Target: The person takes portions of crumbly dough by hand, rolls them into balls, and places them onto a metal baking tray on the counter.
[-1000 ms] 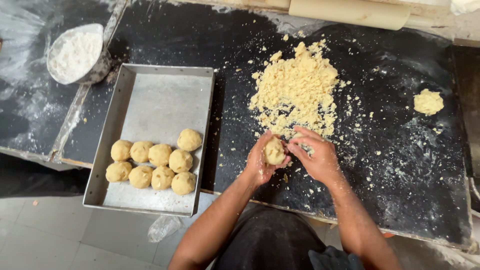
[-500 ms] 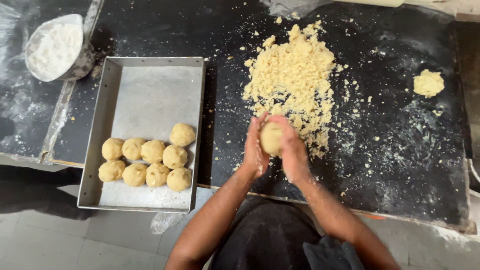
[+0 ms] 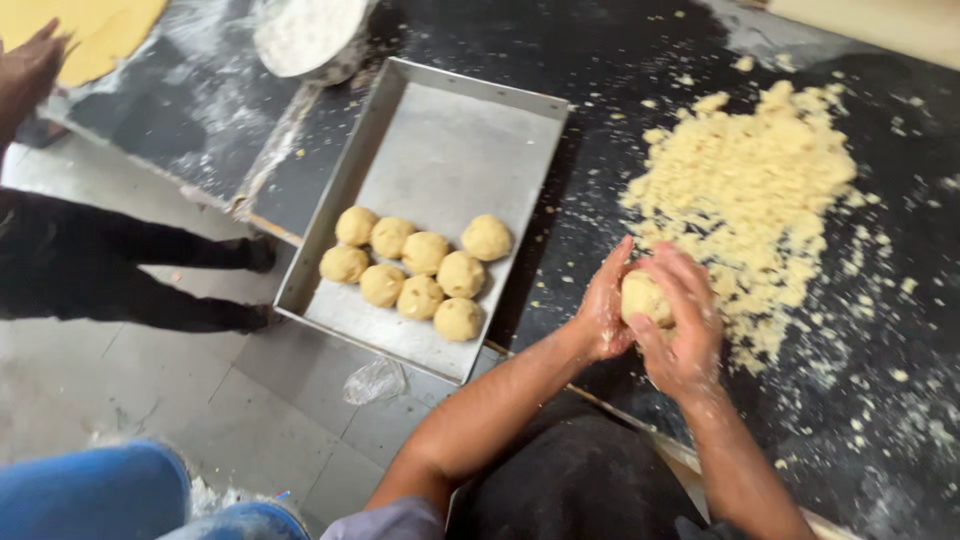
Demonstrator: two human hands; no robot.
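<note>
Just beyond the person's dark apron, over the near edge of the black worktop [image 3: 600,130], both hands are closing together around a dough ball [image 3: 643,297]. The left hand [image 3: 605,310] is cupping the ball from the side nearer the metal tray [image 3: 450,130], fingers pointing away from the body; the right hand [image 3: 680,325] is wrapping over it from the other side, palm curled and fingers lying across its top. So the ball is sitting clamped between the two palms, only a pale patch of it showing between them. Both forearms are reaching forward and converging from the elbows, wrists bent slightly inward, skin dusted with flour.

The ball is looking soft and light, and probably crumbly rather than elastic, since it matches the loose yellow crumb heap [image 3: 745,190] lying just past the hands. It is likely needing even pressure all round from the palms, not a fingertip pinch, which would probably break it apart.

Left of the hands, the tray is holding eight finished dough balls [image 3: 420,270] clustered in its near half, touching one another. Farther off, beyond the tray's far corner, a bowl of flour [image 3: 305,35] is resting on the floured worktop. Another person's hand [image 3: 30,70] is showing at the far left, well apart from the tray.
</note>
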